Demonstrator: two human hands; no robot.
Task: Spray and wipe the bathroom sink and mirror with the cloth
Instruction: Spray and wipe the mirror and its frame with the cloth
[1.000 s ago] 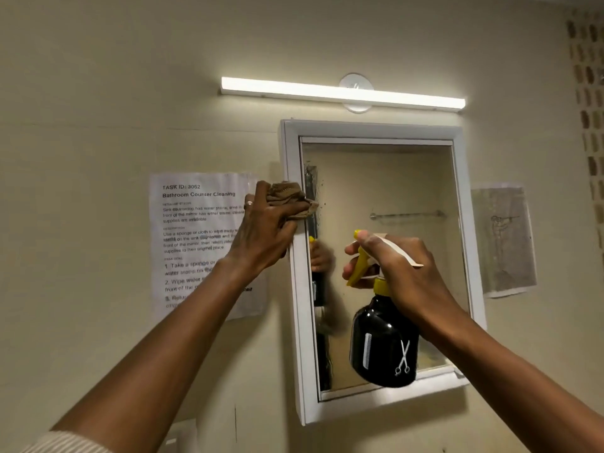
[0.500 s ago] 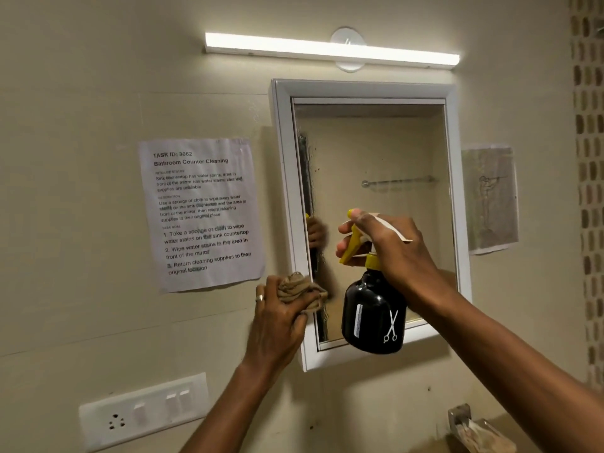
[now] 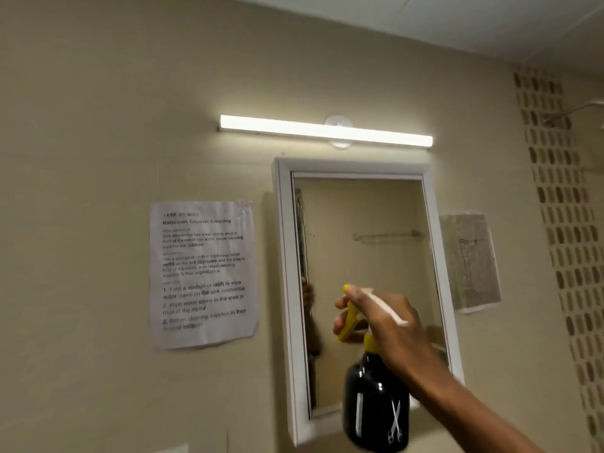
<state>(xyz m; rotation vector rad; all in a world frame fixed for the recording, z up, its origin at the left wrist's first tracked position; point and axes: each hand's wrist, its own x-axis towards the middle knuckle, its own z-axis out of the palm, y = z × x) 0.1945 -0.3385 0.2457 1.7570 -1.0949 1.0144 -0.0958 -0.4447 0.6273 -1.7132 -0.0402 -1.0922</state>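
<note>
While the right hand (image 3: 389,325) is raised in front of the mirror (image 3: 366,289), its fingers are closed around the yellow head and neck of a black spray bottle (image 3: 376,407), with the forefinger lying over the top of the nozzle. This bottle hangs upright at about 6 o'clock of the mirror, covering part of the lower white frame. Its picture is a little blurred. At 12 o'clock of the mirror a long lamp (image 3: 327,130) is lit. At 9 o'clock a printed sheet (image 3: 204,273) is stuck on the beige wall, and at 3 o'clock a smaller picture (image 3: 469,261) hangs just beside the frame. The left hand and the cloth are out of the view, so I cannot tell their state.
</note>
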